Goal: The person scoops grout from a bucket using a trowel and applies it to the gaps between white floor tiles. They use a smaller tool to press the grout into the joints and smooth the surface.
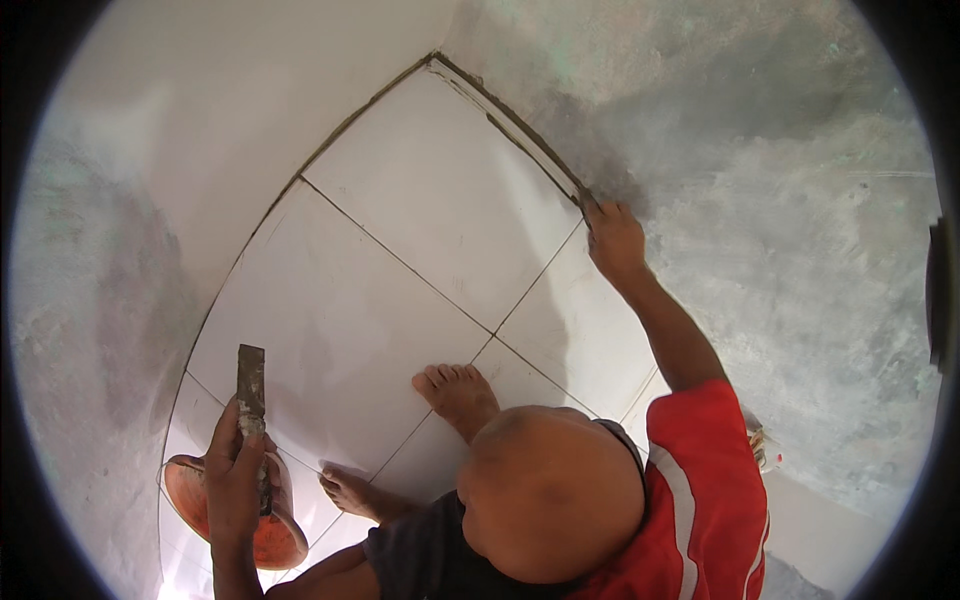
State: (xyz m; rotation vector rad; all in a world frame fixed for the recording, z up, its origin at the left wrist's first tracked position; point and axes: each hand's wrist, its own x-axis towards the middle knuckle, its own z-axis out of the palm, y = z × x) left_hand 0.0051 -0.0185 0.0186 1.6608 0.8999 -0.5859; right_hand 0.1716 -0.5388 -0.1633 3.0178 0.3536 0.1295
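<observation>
My left hand [232, 475] is closed around the handle of a putty knife [251, 372]. Its flat, squared blade is smeared with grey-brown paste and points upward. Just below and behind that hand is a reddish-orange bowl [277, 540], partly covered by the hand. My right hand [616, 240] reaches to the joint between wall and floor, fingers curled down at the end of a dark paste line [530, 137]. Whatever those fingers hold, if anything, is hidden. White floor tiles [410, 180] with thin dark joints lie beneath.
Patchy grey plastered walls [770, 200] meet at the far corner and enclose the floor. My bare foot [460, 398] stands on the tiles near the middle, the other beside the bowl. A dark object [938, 295] sits at the right rim.
</observation>
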